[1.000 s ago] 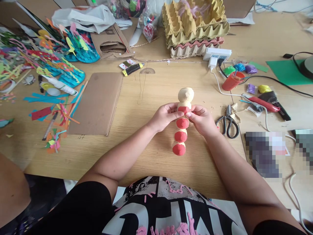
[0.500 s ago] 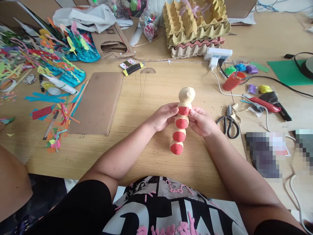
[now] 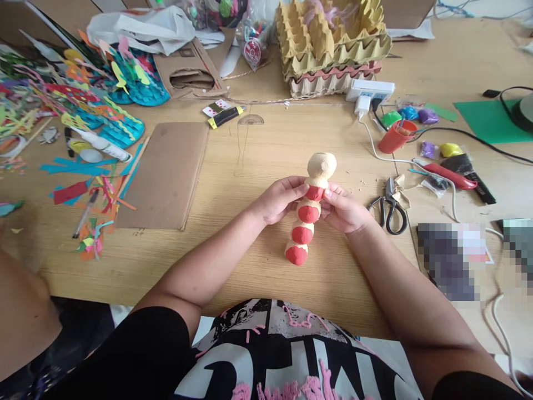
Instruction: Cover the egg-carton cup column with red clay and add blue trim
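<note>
Between my hands is an egg-carton caterpillar (image 3: 308,213), a row of pale yellowish cups with red patches and a plain round cup at its far end. My left hand (image 3: 280,201) grips its left side near the uppermost red patch, thumb on top. On the other side my right hand (image 3: 342,205) pinches the same section, thumb close to the red. The fingers beneath are partly hidden. The piece is tilted, its near end leaning left. Black-handled scissors (image 3: 389,208) lie on the table to the right of my right hand.
A cardboard sheet (image 3: 162,175) lies left, beside paper scraps (image 3: 94,239) and a glue bottle (image 3: 104,145). Stacked egg trays (image 3: 333,55) stand at the back. To the right are a power strip (image 3: 370,90), a red cup (image 3: 395,137) and a white cable (image 3: 453,200). Another person's limb (image 3: 25,316) shows at left.
The caterpillar has tilted a little more, its far end shifting right and its near end left. Both hands keep their hold in about the same place.
</note>
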Action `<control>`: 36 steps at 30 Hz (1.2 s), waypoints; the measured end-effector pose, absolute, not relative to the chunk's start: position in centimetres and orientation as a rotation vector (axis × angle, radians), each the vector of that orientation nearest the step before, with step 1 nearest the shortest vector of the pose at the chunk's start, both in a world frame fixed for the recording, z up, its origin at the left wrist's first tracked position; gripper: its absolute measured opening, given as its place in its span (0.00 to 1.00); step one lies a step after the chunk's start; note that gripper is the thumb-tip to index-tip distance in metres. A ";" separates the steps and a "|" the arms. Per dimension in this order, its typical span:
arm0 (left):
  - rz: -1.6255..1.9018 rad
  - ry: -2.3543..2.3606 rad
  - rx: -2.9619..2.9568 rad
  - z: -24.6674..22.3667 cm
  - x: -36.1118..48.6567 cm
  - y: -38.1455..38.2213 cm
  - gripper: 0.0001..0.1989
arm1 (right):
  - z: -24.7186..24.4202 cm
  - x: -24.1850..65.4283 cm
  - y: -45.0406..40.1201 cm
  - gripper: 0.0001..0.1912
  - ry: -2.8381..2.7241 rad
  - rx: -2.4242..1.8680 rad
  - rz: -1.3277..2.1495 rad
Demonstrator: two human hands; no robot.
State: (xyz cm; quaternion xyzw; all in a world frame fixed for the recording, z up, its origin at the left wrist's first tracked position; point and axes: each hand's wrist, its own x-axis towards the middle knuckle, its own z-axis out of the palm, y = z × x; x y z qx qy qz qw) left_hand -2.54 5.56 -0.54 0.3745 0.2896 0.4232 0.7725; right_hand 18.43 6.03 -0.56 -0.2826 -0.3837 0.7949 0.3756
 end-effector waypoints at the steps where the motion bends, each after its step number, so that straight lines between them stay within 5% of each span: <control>1: 0.922 0.625 0.808 -0.6 -2.5 5.6 0.31 | -0.5 18.4 6.0 0.29 -0.986 -0.731 2.025; 14: 0.963 0.657 0.763 -0.8 -2.5 5.7 0.30 | 0.2 17.7 5.9 0.38 -0.985 -0.868 1.899; 24: 0.955 0.615 0.764 -0.9 -2.7 5.8 0.29 | 0.3 18.1 6.1 0.31 -0.924 -0.803 1.979; 36: 0.957 0.623 0.733 -1.2 -2.5 5.8 0.25 | 0.2 18.1 6.0 0.36 -0.964 -0.773 1.958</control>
